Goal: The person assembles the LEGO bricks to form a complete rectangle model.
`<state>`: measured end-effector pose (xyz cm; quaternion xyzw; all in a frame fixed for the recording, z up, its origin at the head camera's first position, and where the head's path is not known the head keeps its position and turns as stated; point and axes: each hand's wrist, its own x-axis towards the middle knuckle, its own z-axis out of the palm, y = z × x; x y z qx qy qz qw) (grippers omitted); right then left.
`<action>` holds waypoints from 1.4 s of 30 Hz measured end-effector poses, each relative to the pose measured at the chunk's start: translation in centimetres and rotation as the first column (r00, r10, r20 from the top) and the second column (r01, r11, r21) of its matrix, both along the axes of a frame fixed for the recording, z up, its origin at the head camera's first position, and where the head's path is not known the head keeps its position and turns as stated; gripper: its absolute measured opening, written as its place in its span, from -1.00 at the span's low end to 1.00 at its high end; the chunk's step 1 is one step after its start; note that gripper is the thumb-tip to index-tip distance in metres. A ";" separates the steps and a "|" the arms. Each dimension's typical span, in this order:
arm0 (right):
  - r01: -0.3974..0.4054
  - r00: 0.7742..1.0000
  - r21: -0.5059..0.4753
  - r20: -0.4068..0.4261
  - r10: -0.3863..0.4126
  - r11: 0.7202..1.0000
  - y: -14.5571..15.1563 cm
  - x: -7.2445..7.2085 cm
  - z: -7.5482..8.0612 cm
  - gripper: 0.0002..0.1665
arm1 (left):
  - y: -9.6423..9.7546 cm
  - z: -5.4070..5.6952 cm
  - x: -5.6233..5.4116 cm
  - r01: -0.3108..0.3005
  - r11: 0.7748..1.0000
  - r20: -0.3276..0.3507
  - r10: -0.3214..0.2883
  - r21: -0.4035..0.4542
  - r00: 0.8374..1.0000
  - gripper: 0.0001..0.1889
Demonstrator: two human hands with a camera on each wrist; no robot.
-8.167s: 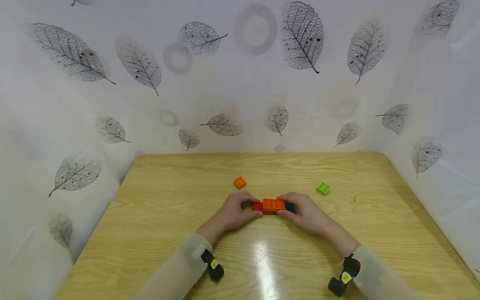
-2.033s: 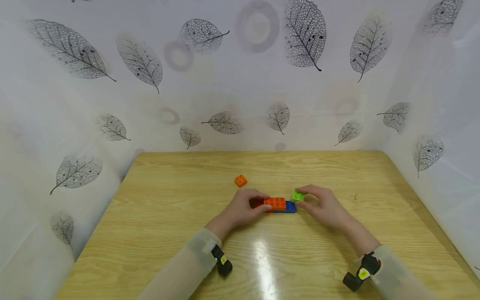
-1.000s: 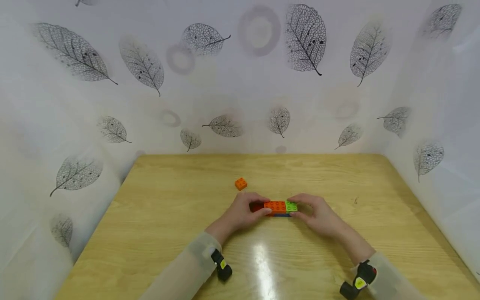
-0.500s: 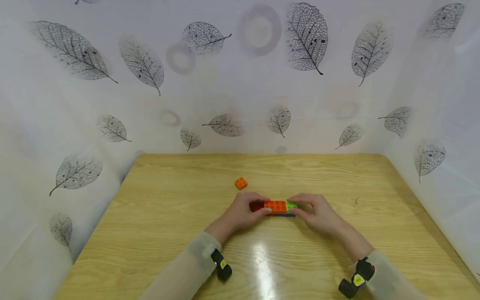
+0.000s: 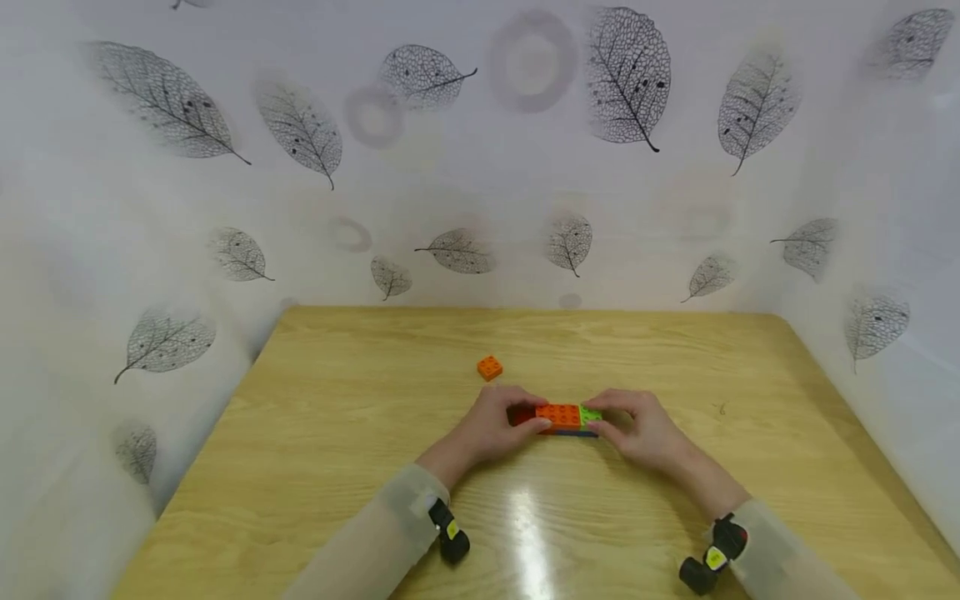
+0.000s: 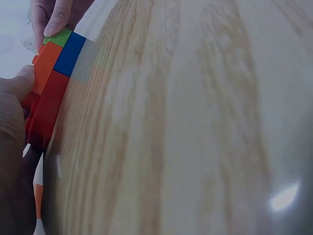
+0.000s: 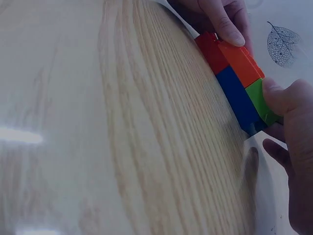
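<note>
A low stack of toy building bricks sits on the table between the hands. Its lower layer is a red brick (image 6: pixel 51 105) on the left and a blue brick (image 7: pixel 237 95) on the right. On top, a long orange brick (image 5: pixel 559 416) spans the joint, and a small green brick (image 7: pixel 257 98) sits beside it over the blue one's right end. My left hand (image 5: pixel 491 429) pinches the orange brick near its left end, partly hiding the red one. With thumb and fingers, my right hand (image 5: pixel 648 429) pinches the green brick.
A small square orange brick (image 5: pixel 490 367) lies alone behind the left hand. The wooden table (image 5: pixel 337 467) meets a leaf-patterned cloth (image 5: pixel 480 183) at its back and sides. Each forearm carries a black wrist camera (image 5: pixel 452 537).
The green brick, at first apart on the right, was carried by the right hand onto the blue brick. My left hand shifted from the red end to the orange brick. Lately the hands barely move.
</note>
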<state>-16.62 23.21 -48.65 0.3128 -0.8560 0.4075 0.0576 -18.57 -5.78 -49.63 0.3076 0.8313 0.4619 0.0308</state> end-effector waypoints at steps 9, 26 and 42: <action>-0.040 0.994 -0.009 -0.101 0.038 0.999 0.5 -0.2 -1.0 -0.63 | 0.2 -0.2 0.0 0.002 1.000 0.007 -0.002 0.006 1.000 -0.69; 0.009 0.998 -0.048 0.067 -0.005 0.999 0.3 0.2 -0.7 -0.61 | 0.1 0.3 -0.1 0.019 1.000 -0.034 -0.019 -0.010 0.999 -0.68; 0.027 0.996 -0.071 0.088 -0.021 0.997 0.4 0.5 -1.1 -0.62 | 0.1 0.9 -0.2 0.031 0.998 0.017 -0.030 -0.059 0.999 -0.67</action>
